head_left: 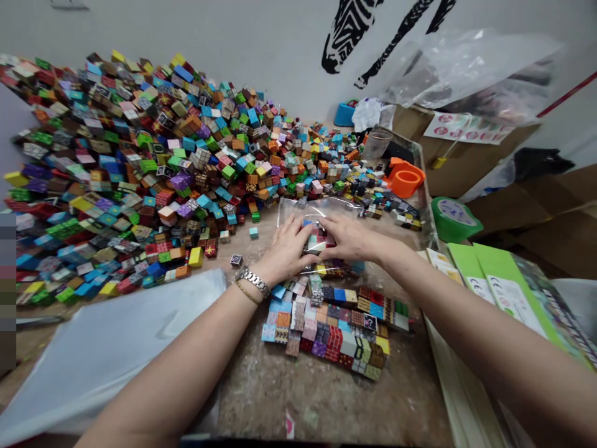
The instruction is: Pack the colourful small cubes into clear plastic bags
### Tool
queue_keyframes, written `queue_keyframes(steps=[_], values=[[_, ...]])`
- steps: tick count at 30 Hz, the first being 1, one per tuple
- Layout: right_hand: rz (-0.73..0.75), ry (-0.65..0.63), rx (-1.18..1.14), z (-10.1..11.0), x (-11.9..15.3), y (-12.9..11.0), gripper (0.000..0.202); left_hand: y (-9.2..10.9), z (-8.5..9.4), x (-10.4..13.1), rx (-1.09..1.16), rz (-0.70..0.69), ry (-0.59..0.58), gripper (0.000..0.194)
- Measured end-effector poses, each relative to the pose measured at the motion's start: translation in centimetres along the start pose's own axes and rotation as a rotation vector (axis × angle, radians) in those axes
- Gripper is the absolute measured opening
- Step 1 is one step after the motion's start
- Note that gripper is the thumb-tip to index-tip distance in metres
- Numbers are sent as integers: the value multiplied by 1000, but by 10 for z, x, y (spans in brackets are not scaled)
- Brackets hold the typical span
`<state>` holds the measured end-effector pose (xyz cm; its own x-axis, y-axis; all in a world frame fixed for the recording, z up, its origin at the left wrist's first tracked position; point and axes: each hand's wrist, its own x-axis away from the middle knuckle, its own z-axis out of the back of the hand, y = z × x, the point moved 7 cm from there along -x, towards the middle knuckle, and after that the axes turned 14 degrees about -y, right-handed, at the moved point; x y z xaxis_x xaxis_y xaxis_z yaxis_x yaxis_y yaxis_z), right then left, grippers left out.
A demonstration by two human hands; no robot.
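Both hands are at a clear plastic bag (pixel 289 210) on the table, with several small patterned cubes (pixel 321 239) under or in it. My left hand (pixel 290 246), wearing a metal watch and a bracelet, lies on the cubes' left side with its fingers spread. On their right side rests my right hand (pixel 347 238), its fingers apart and its thumb and index finger near the cubes. Whether the fingers grip anything is not visible; they look laid on the plastic. Just below the hands stands a block of cubes in rows (pixel 333 330).
A large heap of colourful cubes (pixel 140 162) covers the back left. Flat plastic bags (pixel 153 336) lie at the front left. At the right are an orange tape dispenser (pixel 405 179), a green tape roll (pixel 454 219), green boxes (pixel 504 280) and a cardboard box (pixel 457 165).
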<state>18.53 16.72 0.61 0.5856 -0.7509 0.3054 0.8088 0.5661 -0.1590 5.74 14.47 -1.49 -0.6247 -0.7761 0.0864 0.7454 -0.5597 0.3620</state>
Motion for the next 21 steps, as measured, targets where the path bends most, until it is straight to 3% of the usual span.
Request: queue_keyframes(steps=[6,21], values=[[-24,-76,-58,-2,-18,0,83,-9,0,-1,55,39,-51,82],[9,-39,-92,-4,-5,1,67,-10,-6,-11,-69,13,-132,82]])
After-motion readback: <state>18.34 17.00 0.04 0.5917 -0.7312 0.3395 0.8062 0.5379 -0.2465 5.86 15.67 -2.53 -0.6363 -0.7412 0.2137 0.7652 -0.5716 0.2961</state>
